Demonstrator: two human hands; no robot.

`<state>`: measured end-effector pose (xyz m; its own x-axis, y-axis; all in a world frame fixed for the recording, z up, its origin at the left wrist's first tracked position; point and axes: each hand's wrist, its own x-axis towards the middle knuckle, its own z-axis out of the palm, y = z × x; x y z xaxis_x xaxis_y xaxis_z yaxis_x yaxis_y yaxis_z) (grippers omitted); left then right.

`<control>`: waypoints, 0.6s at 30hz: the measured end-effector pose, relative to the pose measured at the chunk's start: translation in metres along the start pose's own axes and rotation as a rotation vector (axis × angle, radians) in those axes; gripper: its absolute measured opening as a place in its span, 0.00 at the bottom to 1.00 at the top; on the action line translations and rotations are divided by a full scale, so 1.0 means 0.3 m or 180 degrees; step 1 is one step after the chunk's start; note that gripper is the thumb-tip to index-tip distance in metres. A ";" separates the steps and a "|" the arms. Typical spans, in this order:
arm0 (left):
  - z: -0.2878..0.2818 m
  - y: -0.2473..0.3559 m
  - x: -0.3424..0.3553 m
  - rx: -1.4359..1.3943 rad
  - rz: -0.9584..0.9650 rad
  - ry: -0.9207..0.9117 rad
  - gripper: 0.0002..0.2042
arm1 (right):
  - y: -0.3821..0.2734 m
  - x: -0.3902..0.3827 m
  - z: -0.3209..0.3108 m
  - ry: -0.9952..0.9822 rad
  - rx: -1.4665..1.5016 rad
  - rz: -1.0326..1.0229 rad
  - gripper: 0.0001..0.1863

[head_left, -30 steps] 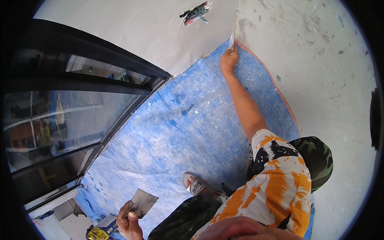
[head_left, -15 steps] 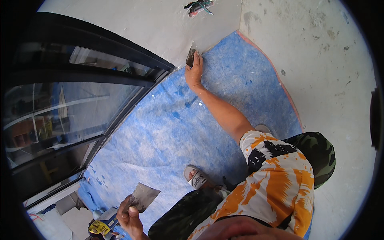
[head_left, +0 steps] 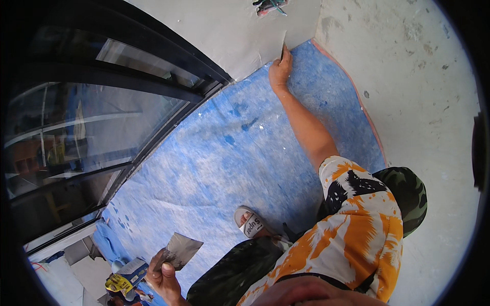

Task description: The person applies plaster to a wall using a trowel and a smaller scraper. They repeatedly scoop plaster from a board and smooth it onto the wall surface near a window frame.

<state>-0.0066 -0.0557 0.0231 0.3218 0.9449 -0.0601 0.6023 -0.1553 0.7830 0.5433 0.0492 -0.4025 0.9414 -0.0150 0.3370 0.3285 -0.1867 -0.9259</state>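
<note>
My right hand (head_left: pixel 280 70) reaches far forward, its fingers closed round a putty knife (head_left: pixel 283 47). That blade shows nearly edge-on against the lower part of the white wall (head_left: pixel 229 30), just above the floor covering. At the lower left my left hand (head_left: pixel 163 280) grips a second putty knife (head_left: pixel 185 247), thumb on top. Its wide, flat metal blade points up and to the right, with grey smears near the thumb. Blue sheeting (head_left: pixel 204 168) covers the floor beneath both hands.
A black-framed glass door (head_left: pixel 168 102) stands along the left. Wires stick out of a wall hole (head_left: pixel 270 6) at the top. A stained grey wall (head_left: pixel 408 92) rises on the right. Yellow and blue packaging (head_left: pixel 122 280) lies at the lower left. My sandalled foot (head_left: pixel 250 222) rests on the sheeting.
My right hand has moved right along the wall's base, toward the corner, and its blade has turned from face-on to nearly edge-on. The left hand keeps its hold almost unmoved.
</note>
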 end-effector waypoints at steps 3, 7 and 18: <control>0.002 0.021 0.009 -0.0026 -0.0078 -0.0076 0.22 | -0.160 -0.279 0.091 -0.0266 0.0170 0.0043 0.29; -0.004 0.037 0.004 -0.0021 -0.0040 -0.0355 0.21 | -0.278 -0.467 0.038 -0.0732 0.0621 0.0473 0.22; 0.244 -0.067 0.326 -0.3555 -0.2322 -0.0189 0.20 | -0.924 -0.582 -0.546 -0.3263 0.3737 -0.1032 0.21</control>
<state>0.0661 0.0188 -0.0438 0.2324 0.6919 -0.6836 -0.2589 0.7215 0.6422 0.2752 -0.0574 -0.1768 0.3144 0.6023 0.7337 -0.0658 0.7849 -0.6162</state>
